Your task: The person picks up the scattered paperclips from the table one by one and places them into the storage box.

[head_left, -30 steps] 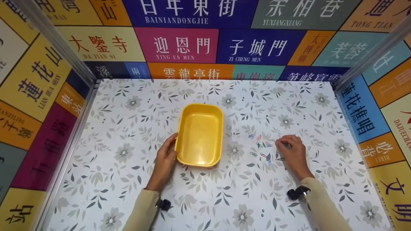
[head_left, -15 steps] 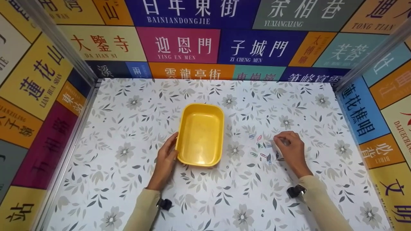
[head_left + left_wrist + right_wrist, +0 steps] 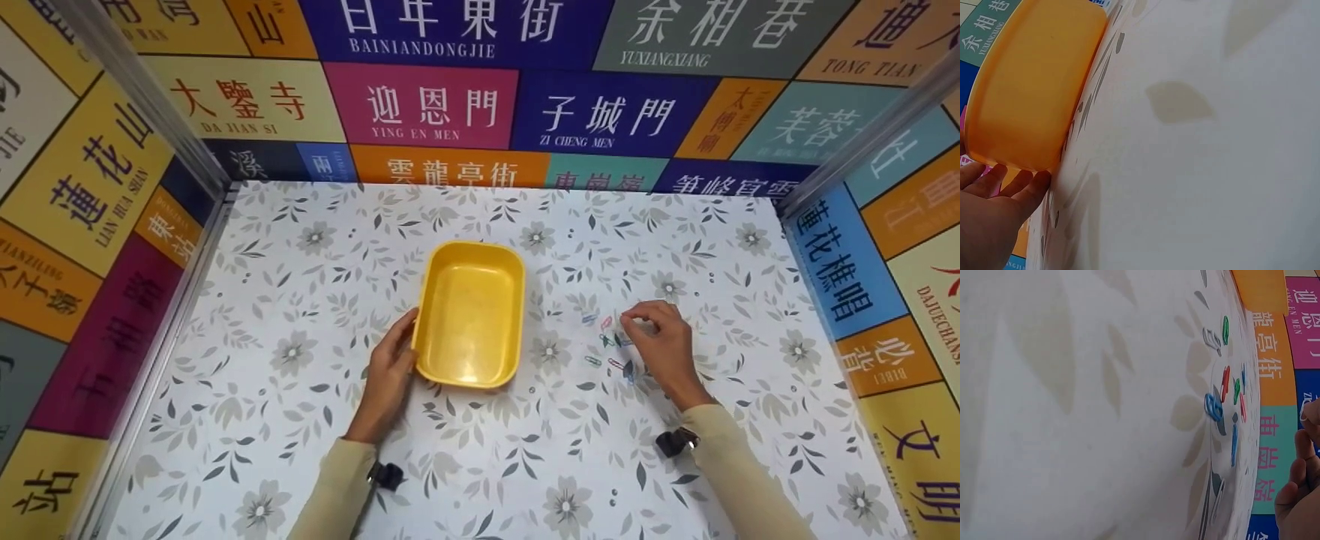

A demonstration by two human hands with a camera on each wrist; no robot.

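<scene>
A yellow plastic tub (image 3: 470, 315) stands on the patterned tabletop with its inside showing bare. My left hand (image 3: 388, 371) holds its left side; in the left wrist view, several fingertips (image 3: 1027, 183) press against the tub's wall. To the right, my right hand (image 3: 664, 341) hovers over a small scatter of coloured paper clips (image 3: 592, 361), thumb and forefinger pinched together. A small pale loop, seemingly a paper clip (image 3: 1303, 415), shows at these fingertips in the right wrist view. Red (image 3: 1225, 384), blue (image 3: 1213, 408), green and white clips lie loose on the surface.
Upright panels (image 3: 420, 105) with large printed characters enclose the table at the back and both sides. The white tabletop (image 3: 450, 450) bears a grey leaf and flower print. A small dark device (image 3: 677, 442) is strapped to each wrist.
My right hand has risen a little from the right edge of the paper clips and shifted left over them, fingers still pinched. The left hand and the tub stay nearly in place.
</scene>
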